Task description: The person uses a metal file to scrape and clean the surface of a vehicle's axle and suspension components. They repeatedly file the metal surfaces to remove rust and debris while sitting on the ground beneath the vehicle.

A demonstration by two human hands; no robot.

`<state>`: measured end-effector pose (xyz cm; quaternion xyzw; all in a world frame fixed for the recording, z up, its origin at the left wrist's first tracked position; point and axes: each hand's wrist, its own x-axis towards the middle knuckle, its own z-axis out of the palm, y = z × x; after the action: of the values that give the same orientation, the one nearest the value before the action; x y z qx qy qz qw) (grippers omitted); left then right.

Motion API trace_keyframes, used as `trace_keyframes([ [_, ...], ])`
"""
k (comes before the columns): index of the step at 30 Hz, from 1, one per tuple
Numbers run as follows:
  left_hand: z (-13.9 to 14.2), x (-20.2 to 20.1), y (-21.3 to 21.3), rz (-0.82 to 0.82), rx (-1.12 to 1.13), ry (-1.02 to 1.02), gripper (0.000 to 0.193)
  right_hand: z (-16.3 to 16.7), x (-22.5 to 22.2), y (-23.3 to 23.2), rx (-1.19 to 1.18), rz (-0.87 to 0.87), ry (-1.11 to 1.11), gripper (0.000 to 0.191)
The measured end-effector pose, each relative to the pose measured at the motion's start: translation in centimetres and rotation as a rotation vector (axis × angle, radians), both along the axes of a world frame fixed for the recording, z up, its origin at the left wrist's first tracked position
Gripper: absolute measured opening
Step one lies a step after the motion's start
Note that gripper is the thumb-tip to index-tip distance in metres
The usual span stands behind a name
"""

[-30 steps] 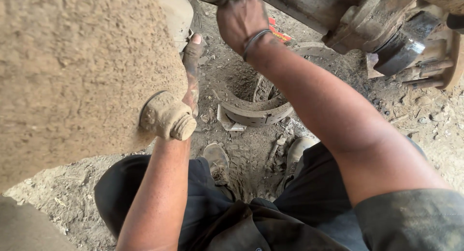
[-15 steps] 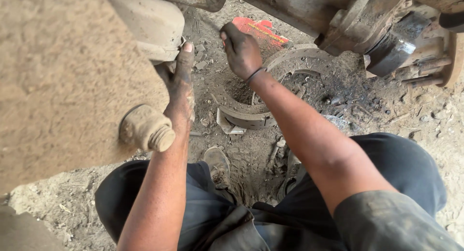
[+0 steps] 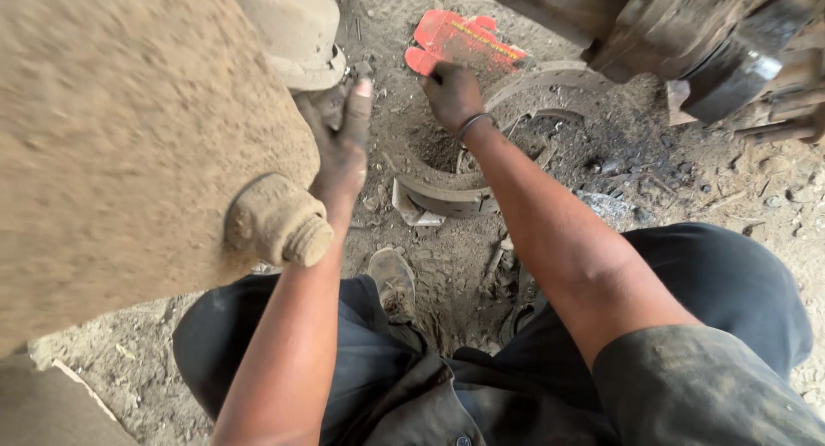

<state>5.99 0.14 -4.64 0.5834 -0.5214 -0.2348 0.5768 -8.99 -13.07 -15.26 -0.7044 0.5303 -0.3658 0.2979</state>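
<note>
My left hand (image 3: 341, 145) is raised with its fingers straight up, resting against the dusty underside part (image 3: 296, 33) of a vehicle at the upper left. It holds nothing I can make out. My right hand (image 3: 453, 96) reaches down to the dirt floor and touches the near edge of a flattened red cardboard box (image 3: 460, 40). Its fingers are curled at the box's edge. Just below that hand lie curved metal brake shoes (image 3: 447, 192) on the ground.
A large dust-caked housing (image 3: 112, 137) with a round plug (image 3: 279, 223) fills the left. Greasy axle and suspension parts (image 3: 705, 42) hang at the upper right. My legs in dark trousers and a worn shoe (image 3: 391, 278) lie below on the gravelly dirt.
My right hand dropped from the overhead metal part down to the ground and moved to the red box. My left hand rose higher along the underside part. The view tilted forward.
</note>
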Motion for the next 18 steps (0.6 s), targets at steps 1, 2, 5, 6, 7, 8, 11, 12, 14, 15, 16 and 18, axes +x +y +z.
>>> trace_keyframes([
  [1, -1.3, -0.1, -0.2, 0.026, -0.017, -0.096, 0.071, -0.5, -0.5, 0.2, 0.06, 0.029, 0.084, 0.027],
  [2, -2.6, -0.1, -0.5, 0.051, -0.034, -0.194, 0.07, -0.9, -1.0, 0.5, 0.119, 0.059, 0.168, 0.028],
  [5, -6.4, 0.7, -1.9, 0.125, 0.153, -0.354, 0.044, -1.7, -2.4, 1.4, 0.229, 0.175, 0.381, 0.027],
  [6, -7.7, 1.1, -2.5, 0.167, 0.238, -0.376, 0.047, -1.8, -2.8, 1.7, 0.238, 0.193, 0.411, 0.026],
  [7, -8.9, 1.4, -3.0, 0.205, 0.327, -0.399, 0.05, -1.8, -3.1, 1.9, 0.251, 0.211, 0.439, 0.025],
  [8, -10.1, 1.6, -3.1, 0.242, 0.42, -0.422, 0.054, -1.8, -3.5, 2.2, 0.27, 0.229, 0.468, 0.024],
  [11, -13.4, 1.6, -2.4, 0.236, 0.786, -0.408, 0.039, -1.8, -4.7, 2.3, 0.238, 0.249, 0.484, 0.026],
  [12, -14.2, 1.1, -2.3, 0.236, 0.905, -0.404, 0.044, -1.8, -5.1, 2.2, 0.258, 0.239, 0.465, 0.027],
  [14, -16.5, -0.7, -1.4, 0.265, 0.955, -0.552, 0.038, -1.9, -5.9, 1.9, 0.302, 0.218, 0.429, 0.029],
  [15, -17.3, -1.6, -1.2, 0.248, 1.023, -0.511, 0.029, -2.0, -6.2, 1.6, 0.312, 0.203, 0.428, 0.03],
  [16, -18.0, -2.5, -0.8, 0.23, 1.098, -0.47, 0.026, -2.2, -6.4, 1.4, 0.329, 0.191, 0.428, 0.03],
  [18, -19.0, -3.5, -0.3, 0.051, 1.283, -0.757, 0.027, -2.7, -6.4, 1.1, 0.404, 0.191, 0.456, 0.031],
])
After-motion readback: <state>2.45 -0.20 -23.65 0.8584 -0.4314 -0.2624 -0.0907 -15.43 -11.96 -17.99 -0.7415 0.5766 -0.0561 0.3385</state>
